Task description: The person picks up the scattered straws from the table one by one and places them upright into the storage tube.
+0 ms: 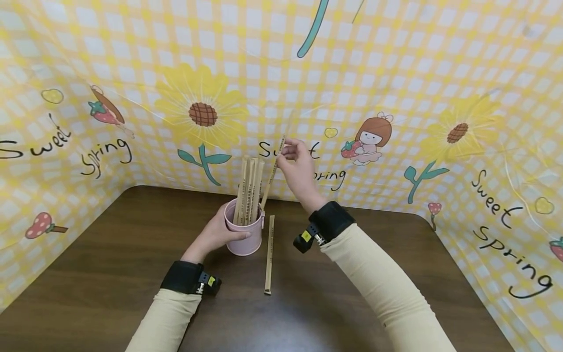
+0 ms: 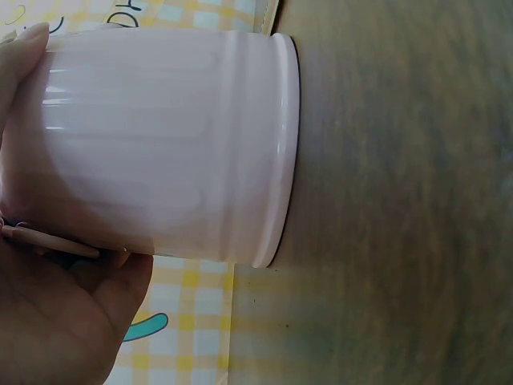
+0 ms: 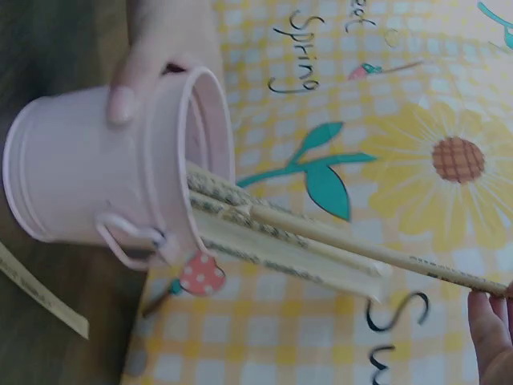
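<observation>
A pink ribbed metal bucket stands on the dark wooden table, holding several paper-wrapped sticks upright. My left hand grips the bucket's side, thumb across its front. My right hand is raised above and right of the bucket and pinches the top of one slanted stick whose lower end sits in the bucket; its fingertips show in the right wrist view. One more wrapped stick lies flat on the table right of the bucket.
A yellow checked backdrop with sunflowers and "Sweet Spring" lettering walls the table on three sides. Black wrist straps sit on both cream sleeves.
</observation>
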{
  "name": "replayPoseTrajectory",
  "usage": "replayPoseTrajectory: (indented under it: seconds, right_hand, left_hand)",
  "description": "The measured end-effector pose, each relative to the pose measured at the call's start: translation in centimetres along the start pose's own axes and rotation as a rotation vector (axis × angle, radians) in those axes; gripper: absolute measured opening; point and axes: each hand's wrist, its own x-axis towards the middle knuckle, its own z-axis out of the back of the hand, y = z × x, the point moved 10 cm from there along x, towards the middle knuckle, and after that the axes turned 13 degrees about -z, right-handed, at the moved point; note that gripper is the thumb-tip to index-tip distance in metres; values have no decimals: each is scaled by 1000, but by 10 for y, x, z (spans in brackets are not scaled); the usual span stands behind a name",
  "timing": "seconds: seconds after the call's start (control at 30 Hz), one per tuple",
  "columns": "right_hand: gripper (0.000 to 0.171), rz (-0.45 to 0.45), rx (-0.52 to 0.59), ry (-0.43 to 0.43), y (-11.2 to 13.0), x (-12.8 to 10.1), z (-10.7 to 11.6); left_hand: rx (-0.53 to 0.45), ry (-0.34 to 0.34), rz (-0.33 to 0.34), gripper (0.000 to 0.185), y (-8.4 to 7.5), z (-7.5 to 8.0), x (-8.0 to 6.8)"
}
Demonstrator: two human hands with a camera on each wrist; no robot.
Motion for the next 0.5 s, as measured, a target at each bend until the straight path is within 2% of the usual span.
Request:
replayPoseTrajectory:
  seconds: [0.2,0.4,0.5]
  right_hand:
    - [39,-5,-51,-13,-17,-3,-19]
    - [36,-33,-98,-22,-45,-5,-33]
    - [35,-43,-112,-10,-57,-7,-40]
  left_hand:
    - [20,-15,-19,97,0,0,1]
    - [2,-3,36,98,5,-1,-1]
    - [4,-3,28,95,3,0,0]
